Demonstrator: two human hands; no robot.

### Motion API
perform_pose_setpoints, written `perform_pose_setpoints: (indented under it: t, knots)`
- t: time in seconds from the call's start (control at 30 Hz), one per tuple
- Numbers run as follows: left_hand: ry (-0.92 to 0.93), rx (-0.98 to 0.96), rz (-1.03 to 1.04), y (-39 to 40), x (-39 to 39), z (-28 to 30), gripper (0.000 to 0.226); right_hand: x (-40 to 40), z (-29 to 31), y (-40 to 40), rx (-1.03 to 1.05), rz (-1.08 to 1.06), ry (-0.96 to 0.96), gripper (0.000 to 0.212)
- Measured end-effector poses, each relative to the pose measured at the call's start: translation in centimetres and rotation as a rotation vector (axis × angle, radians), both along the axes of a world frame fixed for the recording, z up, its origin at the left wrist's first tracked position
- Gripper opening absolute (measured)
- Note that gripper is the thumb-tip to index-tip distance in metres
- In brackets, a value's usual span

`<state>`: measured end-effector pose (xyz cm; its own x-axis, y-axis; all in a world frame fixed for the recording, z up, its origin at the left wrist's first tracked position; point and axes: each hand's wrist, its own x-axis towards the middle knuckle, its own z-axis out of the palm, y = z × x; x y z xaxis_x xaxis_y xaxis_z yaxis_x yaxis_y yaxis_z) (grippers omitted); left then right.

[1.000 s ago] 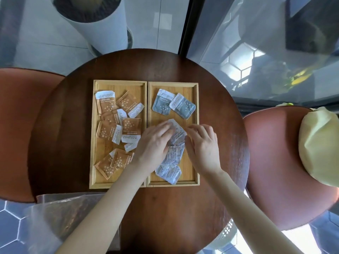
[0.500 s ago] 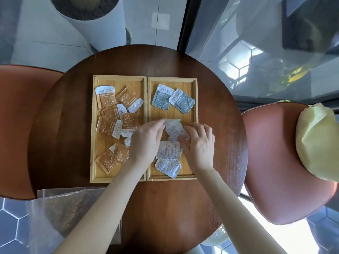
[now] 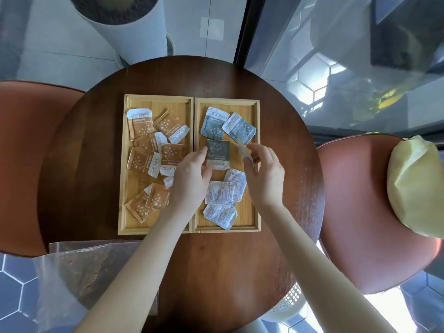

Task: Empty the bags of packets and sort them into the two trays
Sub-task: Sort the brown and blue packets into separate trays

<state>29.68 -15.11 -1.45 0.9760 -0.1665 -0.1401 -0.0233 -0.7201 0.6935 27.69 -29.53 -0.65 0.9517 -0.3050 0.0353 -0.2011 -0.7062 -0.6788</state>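
Observation:
Two wooden trays lie side by side on a round dark table. The left tray [image 3: 123, 164] holds several brown packets [image 3: 143, 162]. The right tray [image 3: 259, 207] holds grey-blue packets [image 3: 213, 123] at its far end and white-backed ones [image 3: 221, 193] nearer me. My left hand [image 3: 192, 179] pinches a grey packet [image 3: 218, 152] face up over the right tray's middle. My right hand [image 3: 264, 174] holds another packet [image 3: 245, 153] by its edge, seen nearly edge-on, just right of it.
A crumpled clear plastic bag [image 3: 79, 272] lies at the table's near left edge. Brown-red chairs stand left [image 3: 24, 164] and right [image 3: 355, 212], the right one bearing a yellow cushion [image 3: 415, 183]. A white planter [image 3: 129, 27] stands beyond the table, a white basket [image 3: 288, 306] below its near edge.
Both hands lifted from the pile of white-backed packets. The left hand has turned one packet grey side up; the right hand has raised another on its edge.

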Motion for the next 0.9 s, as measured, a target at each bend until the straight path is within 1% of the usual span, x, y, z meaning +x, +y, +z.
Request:
perform_pose_setpoints:
  t: [0.03,0.1,0.17,0.23,0.37,0.47,0.6,0.73,0.83,0.9]
  knots:
    - [0.001,0.005,-0.022,-0.1,-0.1,0.1,0.039,0.1,-0.1,-0.1,-0.056,0.043,-0.034,0.018]
    - [-0.014,0.062,-0.05,-0.1,-0.5,0.2,0.032,-0.1,-0.4,-0.3,-0.178,0.177,-0.063,0.021]
    - [-0.052,0.135,-0.071,-0.1,-1.2,0.3,0.022,-0.5,-1.1,-0.6,-0.3,0.333,-0.045,0.023]
    - [-0.079,0.17,-0.117,0.0,-2.0,0.2,0.018,-1.1,-1.5,-0.8,-0.347,0.411,0.002,0.023]
    - [-0.06,0.224,-0.222,0.3,-3.5,-0.3,0.033,-2.3,-1.6,-1.0,-0.326,0.39,0.079,0.035]
    - [-0.067,0.285,-0.247,0.5,-4.2,-0.4,0.038,-3.5,-1.6,-1.0,-0.361,0.354,0.131,0.036]
    - [-0.082,0.283,-0.214,0.5,-4.4,-0.3,0.03,-4.8,-1.8,-0.6,-0.406,0.321,0.213,0.043]
    - [-0.071,0.208,-0.215,0.5,-4.4,0.2,0.021,-5.0,-1.8,-0.4,-0.427,0.284,0.219,0.043]
    - [-0.051,0.113,-0.123,1.1,-4.1,0.6,0.012,-5.0,-1.7,-0.5,-0.455,0.285,0.2,0.042]
    - [-0.081,0.079,-0.042,1.4,-3.8,0.8,0.007,-5.0,-1.7,-0.5,-0.469,0.275,0.176,0.039]
